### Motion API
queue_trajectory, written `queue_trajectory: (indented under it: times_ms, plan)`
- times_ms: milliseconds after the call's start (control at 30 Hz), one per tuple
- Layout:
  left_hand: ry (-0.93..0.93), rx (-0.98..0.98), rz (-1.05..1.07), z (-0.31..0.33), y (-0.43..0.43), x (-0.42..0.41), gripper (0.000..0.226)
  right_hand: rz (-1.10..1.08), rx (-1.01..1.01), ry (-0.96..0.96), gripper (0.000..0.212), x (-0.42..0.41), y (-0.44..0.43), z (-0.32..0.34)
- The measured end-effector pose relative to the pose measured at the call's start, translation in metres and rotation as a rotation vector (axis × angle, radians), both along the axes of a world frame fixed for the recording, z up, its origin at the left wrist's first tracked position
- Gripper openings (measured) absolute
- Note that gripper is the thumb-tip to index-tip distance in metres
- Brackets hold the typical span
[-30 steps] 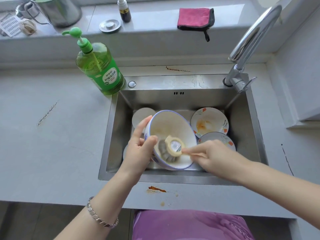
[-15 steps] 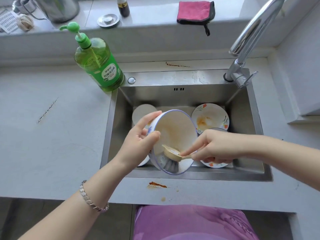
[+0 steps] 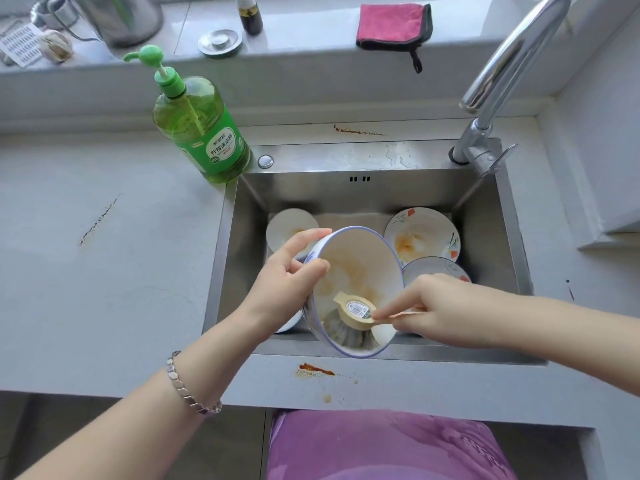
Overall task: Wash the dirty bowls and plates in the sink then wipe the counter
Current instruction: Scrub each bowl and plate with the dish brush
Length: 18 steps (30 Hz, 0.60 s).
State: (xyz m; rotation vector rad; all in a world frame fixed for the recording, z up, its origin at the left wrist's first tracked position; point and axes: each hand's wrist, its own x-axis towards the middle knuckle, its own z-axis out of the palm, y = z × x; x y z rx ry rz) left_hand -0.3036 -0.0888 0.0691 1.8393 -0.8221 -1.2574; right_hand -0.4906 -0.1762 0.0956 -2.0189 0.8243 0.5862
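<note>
Nearest, the surface (image 3: 450, 386) carries an unwiped red-brown spill (image 3: 315, 369) by the front lip of the sink (image 3: 381, 192), so wiping is not yet done. Over the basin the left hand (image 3: 287, 289) tilts a blue-rimmed bowl (image 3: 360, 258), fingers and thumb clamped on its rim. The right hand (image 3: 440, 310) pinches the handle of a dish brush (image 3: 353, 311), bristles pressed into the bowl's streaked low side. Beyond, a flowered plate (image 3: 422, 237) and other dishes lie dirty, so washing looks barely begun. A pink cloth (image 3: 393, 24) sits on the far ledge.
</note>
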Motion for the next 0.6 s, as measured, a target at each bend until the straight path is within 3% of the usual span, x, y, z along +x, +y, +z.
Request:
queue_trajectory:
  times_ms: [167, 233, 333, 400, 500, 600]
  plan:
    - [0.048, 0.086, -0.014, -0.003, 0.000, 0.005, 0.043, 0.160, -0.487, 0.067, 0.039, -0.024, -0.011, -0.007]
    - [0.056, 0.117, 0.035, -0.004, 0.000, 0.009, 0.043, 0.054, -0.581, -0.033, 0.039, -0.032, -0.014, -0.015]
    - [0.062, 0.112, 0.071, -0.005, 0.004, 0.012, 0.038, -0.530, -0.349, -0.348, 0.031, -0.039, -0.014, -0.026]
    - [0.055, 0.112, 0.036, -0.005, 0.007, 0.011, 0.045, -0.821, -0.192, -0.436, 0.034, -0.035, -0.011, -0.035]
    - [0.085, 0.110, -0.032, -0.001, 0.009, 0.006, 0.044, -0.996, 0.025, -0.450, 0.046, -0.020, -0.002, -0.044]
    - [0.126, 0.093, -0.108, 0.004, 0.006, 0.005, 0.042, -0.977, 0.241, -0.463, 0.052, -0.011, 0.005, -0.051]
